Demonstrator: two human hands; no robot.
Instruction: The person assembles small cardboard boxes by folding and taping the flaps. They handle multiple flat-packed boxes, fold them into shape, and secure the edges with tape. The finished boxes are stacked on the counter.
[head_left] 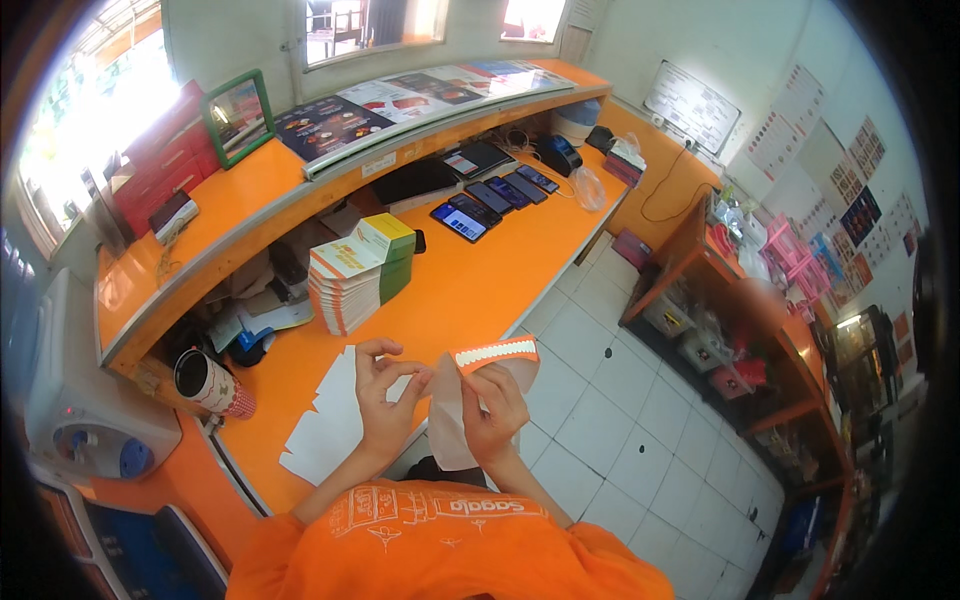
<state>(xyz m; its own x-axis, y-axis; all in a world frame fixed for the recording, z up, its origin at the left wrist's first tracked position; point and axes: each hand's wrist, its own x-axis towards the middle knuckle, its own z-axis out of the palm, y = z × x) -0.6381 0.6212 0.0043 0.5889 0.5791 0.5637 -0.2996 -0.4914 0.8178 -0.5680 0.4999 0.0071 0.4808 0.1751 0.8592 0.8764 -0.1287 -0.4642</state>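
Right hand (492, 408): thumb and fingers pinched closed on a piece of paper (497, 353) with an orange-and-white scalloped band, held up to the right of the paper stack (345, 292) and on its near side. Left hand (385, 398): loosely curled, partly open, gripping nothing visible, raised just nearer than the stack; white sheets (325, 425) lie on the stack's near side, phones (495, 200) beyond its right.
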